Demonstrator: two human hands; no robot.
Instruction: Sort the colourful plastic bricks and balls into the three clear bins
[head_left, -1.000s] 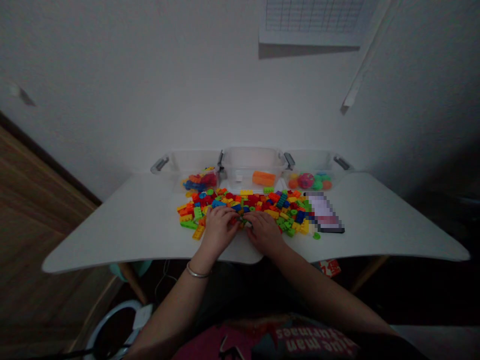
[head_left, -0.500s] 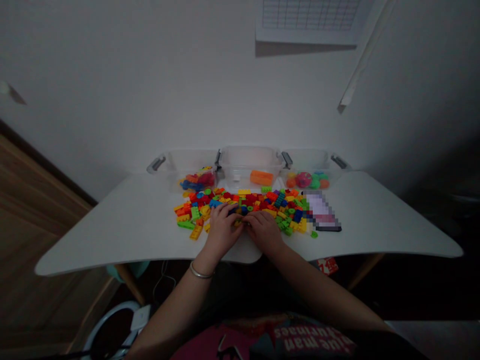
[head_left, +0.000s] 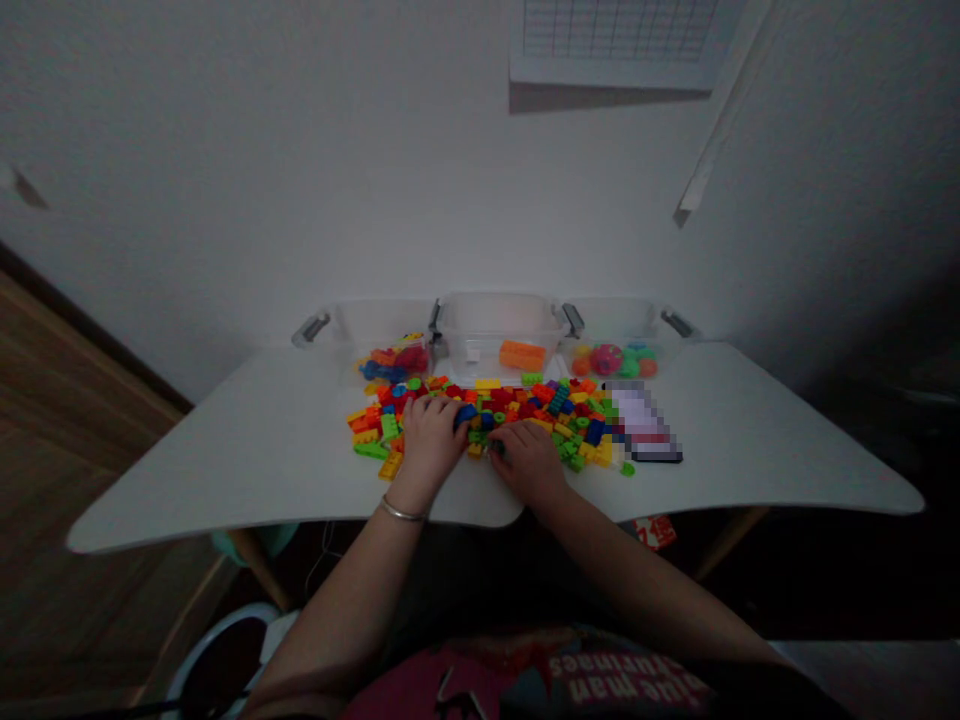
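Note:
A heap of small coloured building bricks (head_left: 525,405) lies spread over the middle of a white table (head_left: 247,450). My left hand (head_left: 427,440), a thin bangle on its wrist, lies on the left part of the heap with its fingers stretched over the bricks, near a blue brick (head_left: 466,411). My right hand (head_left: 529,458) rests at the near edge of the heap with its fingers curled onto small pieces; what they hold is hidden.
Three clear plastic bins stand along the wall: the left bin (head_left: 375,335) with mixed bricks, the middle bin (head_left: 499,330) with an orange piece, the right bin (head_left: 626,335) with round coloured pieces. A flat blurred object (head_left: 641,425) lies right of the heap.
My left hand has slid forward and left, further onto the heap, with its fingers now spread. My right hand has stayed almost where it was.

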